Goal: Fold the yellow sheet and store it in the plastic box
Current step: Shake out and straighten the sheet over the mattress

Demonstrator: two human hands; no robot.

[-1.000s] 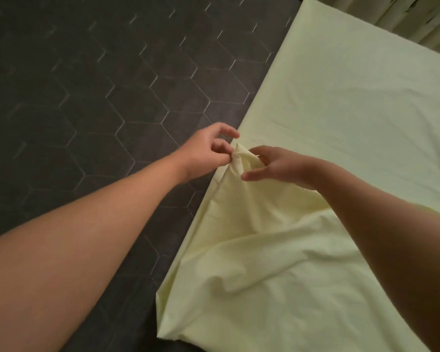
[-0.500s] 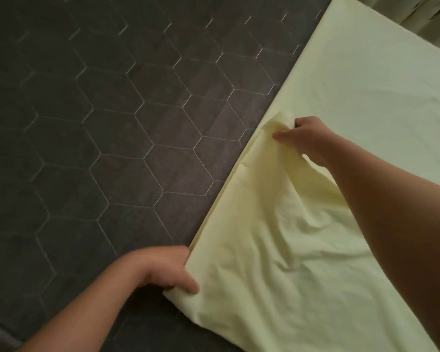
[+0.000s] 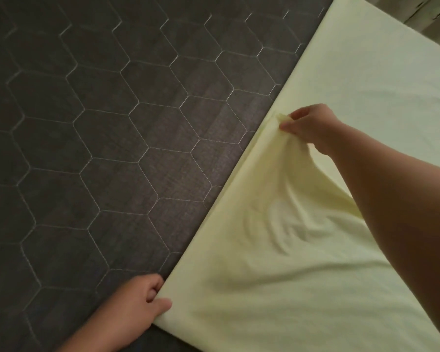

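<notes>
The pale yellow sheet (image 3: 277, 275) lies spread over the right half of a dark quilted surface, folded so that a straight edge runs diagonally from top right to bottom centre. My left hand (image 3: 140, 301) pinches the sheet's near corner at the bottom. Farther up the same edge, my right hand (image 3: 310, 125) pinches a fold of the top layer and holds it slightly raised, with wrinkles fanning out below it. No plastic box is in view.
The dark grey mattress (image 3: 99, 148) with hexagon stitching fills the left and centre. A light patterned curtain (image 3: 427, 19) hangs at the top right behind the sheet.
My left hand slid down the sheet's edge from beside my right hand to the near corner and grips it. The edge between the two hands is now pulled straighter.
</notes>
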